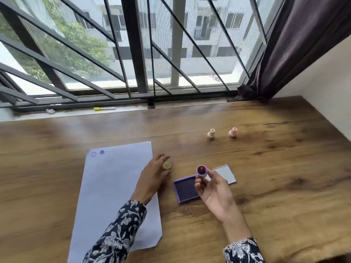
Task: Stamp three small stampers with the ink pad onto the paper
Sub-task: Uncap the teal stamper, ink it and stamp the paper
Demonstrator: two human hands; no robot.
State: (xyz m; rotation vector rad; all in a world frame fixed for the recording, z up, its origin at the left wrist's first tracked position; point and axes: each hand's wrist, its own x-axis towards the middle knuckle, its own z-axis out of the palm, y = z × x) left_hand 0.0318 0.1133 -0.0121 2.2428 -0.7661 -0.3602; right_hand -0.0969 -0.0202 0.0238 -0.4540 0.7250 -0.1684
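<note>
A white sheet of paper lies on the wooden table, with two purple stamp marks near its top left corner. My left hand rests on the paper's right edge and grips a small yellow stamper. My right hand holds a purple stamper above the open purple ink pad, its inked face turned up toward me. The pad's lid lies just behind it. A cream stamper and a pink stamper stand further back on the right.
The wooden table runs to a barred window at the back and a white wall on the right. A yellow-capped pen lies on the sill. A dark curtain hangs at the back right corner.
</note>
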